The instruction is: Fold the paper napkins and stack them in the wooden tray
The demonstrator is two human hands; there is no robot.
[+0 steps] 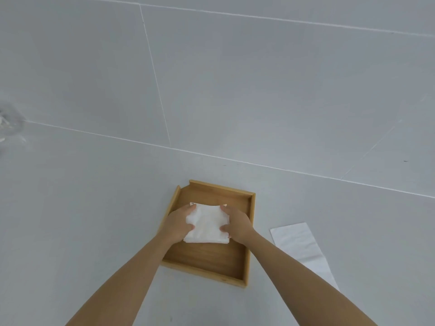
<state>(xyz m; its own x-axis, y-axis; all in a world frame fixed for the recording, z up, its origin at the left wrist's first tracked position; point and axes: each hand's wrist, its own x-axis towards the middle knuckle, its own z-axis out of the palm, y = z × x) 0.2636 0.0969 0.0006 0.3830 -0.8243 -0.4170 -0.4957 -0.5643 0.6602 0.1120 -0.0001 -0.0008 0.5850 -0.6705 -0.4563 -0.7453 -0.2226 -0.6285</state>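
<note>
A shallow wooden tray [247, 262] lies on the pale tiled floor, low in the middle of the view. Inside it rests a small stack of folded white paper napkins [208, 223]. My left hand [177, 223] grips the stack's left edge, fingers curled over it. On the opposite edge my right hand [236, 223] holds the stack, thumb on top. Both forearms reach in from the bottom of the frame and hide part of the tray's near rim.
A flat white packet or wrapper [301, 248] lies on the floor just right of the tray. Grey floor tiles with thin white grout lines spread all around. A faint smudge [9, 123] marks the far left edge.
</note>
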